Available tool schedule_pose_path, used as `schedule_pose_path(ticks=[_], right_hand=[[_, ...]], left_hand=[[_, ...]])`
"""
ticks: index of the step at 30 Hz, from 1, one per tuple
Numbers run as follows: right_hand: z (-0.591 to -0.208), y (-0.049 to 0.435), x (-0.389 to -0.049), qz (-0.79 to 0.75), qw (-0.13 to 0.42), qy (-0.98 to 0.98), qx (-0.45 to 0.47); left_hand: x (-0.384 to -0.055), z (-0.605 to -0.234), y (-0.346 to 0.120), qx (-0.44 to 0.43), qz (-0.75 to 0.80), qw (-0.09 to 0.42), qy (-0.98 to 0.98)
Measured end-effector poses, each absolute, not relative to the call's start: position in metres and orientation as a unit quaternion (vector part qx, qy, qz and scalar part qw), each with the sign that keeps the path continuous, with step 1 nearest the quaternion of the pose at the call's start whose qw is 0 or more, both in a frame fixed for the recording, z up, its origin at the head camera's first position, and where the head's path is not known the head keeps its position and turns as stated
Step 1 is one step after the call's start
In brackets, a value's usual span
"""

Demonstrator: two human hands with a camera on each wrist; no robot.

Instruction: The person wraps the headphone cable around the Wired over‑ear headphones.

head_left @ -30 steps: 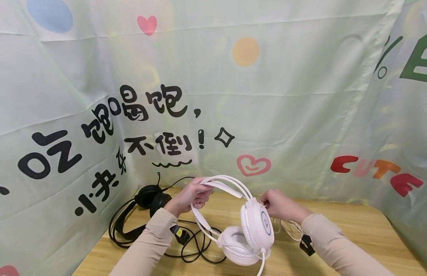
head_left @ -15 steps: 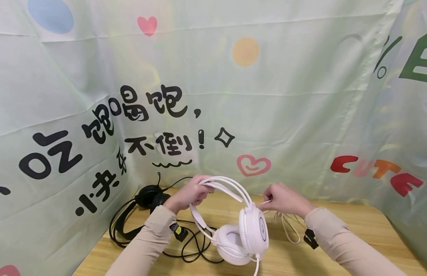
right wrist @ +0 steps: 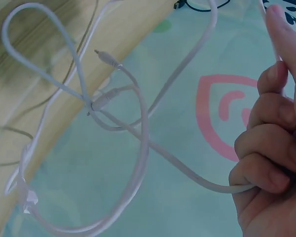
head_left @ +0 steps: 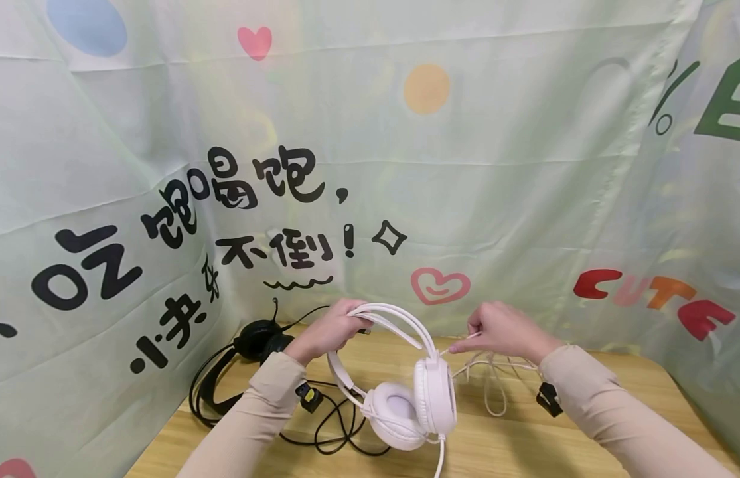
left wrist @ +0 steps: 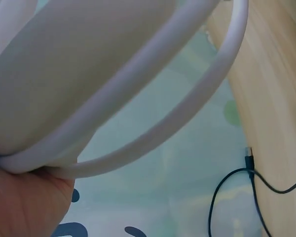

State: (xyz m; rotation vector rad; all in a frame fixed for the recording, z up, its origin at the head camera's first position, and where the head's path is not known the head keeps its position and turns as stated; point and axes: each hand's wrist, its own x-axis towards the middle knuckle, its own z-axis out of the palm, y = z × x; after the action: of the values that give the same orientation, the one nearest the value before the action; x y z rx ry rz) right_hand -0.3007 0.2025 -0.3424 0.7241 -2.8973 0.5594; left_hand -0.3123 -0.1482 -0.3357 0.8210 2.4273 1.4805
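Note:
My left hand grips the headband of a pair of white headphones, holding them up with both ear cups hanging at the lower right. In the left wrist view, the headband's twin tubes run out from the palm. To the right of the ear cups, my right hand holds the headphones' white cable between thumb and curled fingers. That cable hangs in loose loops below the hand. Two slim jack plugs, one of them the upper white plug, dangle among the loops in the right wrist view.
Black headphones lie at the back left of the wooden table. Their black cable coils toward the middle, beneath the white pair. A black cable's plug shows in the left wrist view. Printed cloth walls the table in.
My right hand has moved right and slightly up, away from the ear cup, with the cable in its fingers. The white headphones have swung a little left; my left hand keeps its hold.

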Motion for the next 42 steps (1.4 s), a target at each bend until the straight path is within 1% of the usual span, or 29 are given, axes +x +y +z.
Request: schedule_pose_path(ticks=[2, 7, 12, 22, 30, 36, 42], right_hand=[[-0.340, 0.202, -0.301, 0.179, 0.057, -0.951, 0.247], [-0.333, 0.203, -0.302, 0.170, 0.050, -0.953, 0.246], [-0.322, 0.207, -0.302, 0.158, 0.046, -0.958, 0.234], [-0.310, 0.211, -0.300, 0.141, 0.061, -0.962, 0.226], [-0.297, 0.224, -0.299, 0.138, 0.076, -0.965, 0.208], [-0.285, 0.240, -0.295, 0.162, 0.072, -0.965, 0.194], [-0.279, 0.245, -0.293, 0.159, 0.067, -0.967, 0.186]], left_hand=[[-0.313, -0.334, -0.146, 0.286, 0.472, 0.068, 0.831], [-0.313, -0.329, -0.143, 0.303, 0.415, 0.018, 0.858], [-0.314, -0.326, -0.142, 0.300, 0.362, -0.027, 0.882], [-0.311, -0.323, -0.139, 0.274, 0.335, -0.049, 0.900], [-0.312, -0.324, -0.140, 0.273, 0.254, -0.091, 0.923], [-0.315, -0.332, -0.152, 0.239, 0.207, -0.131, 0.940], [-0.318, -0.336, -0.155, 0.220, 0.226, -0.135, 0.939]])
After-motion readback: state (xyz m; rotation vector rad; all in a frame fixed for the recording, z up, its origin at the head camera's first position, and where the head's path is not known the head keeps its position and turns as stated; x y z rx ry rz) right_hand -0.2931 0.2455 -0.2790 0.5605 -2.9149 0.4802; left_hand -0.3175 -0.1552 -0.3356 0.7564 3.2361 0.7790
